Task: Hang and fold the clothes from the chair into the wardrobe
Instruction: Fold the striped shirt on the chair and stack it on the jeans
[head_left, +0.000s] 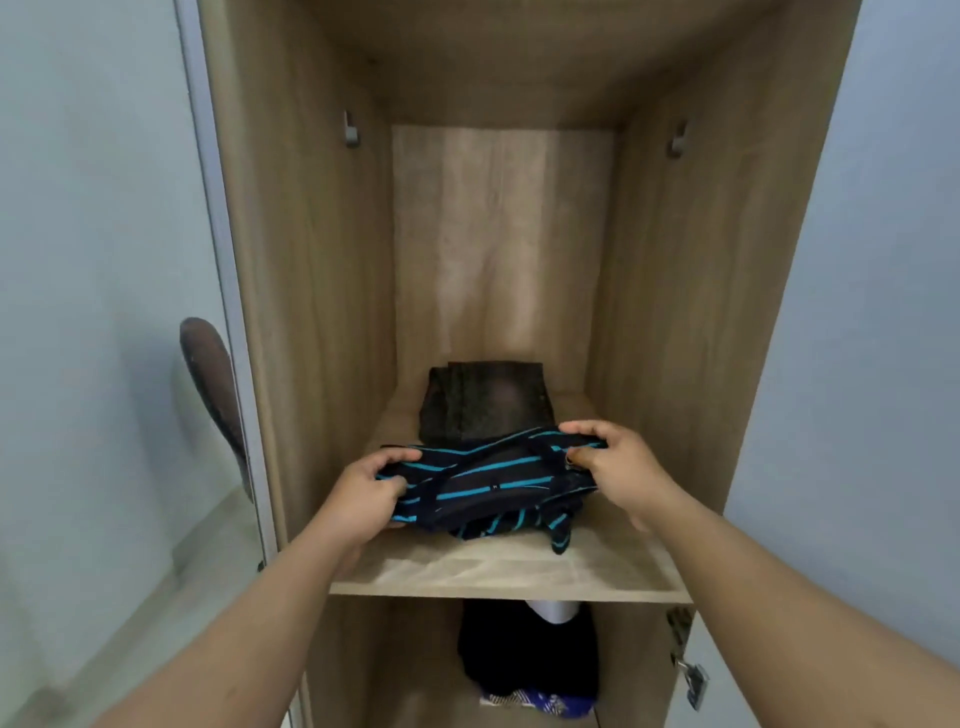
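Both hands, left hand (371, 480) and right hand (605, 457), grip the folded striped shirt (488, 491) on the shelf (498, 571), fingers curled around its edges; next, release it squarely before the dark folded garment (485, 402).

No legible text anywhere.

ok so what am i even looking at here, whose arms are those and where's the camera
The one picture comes from a camera worn on a person's head, looking forward and down, so the bare arms are theirs. No machine is involved. Ahead is an open light wooden wardrobe. The left hand and right hand each grip an end of a folded dark shirt with turquoise stripes, at the wooden shelf. Behind it lies a folded dark grey garment. Below the shelf are more dark clothes.
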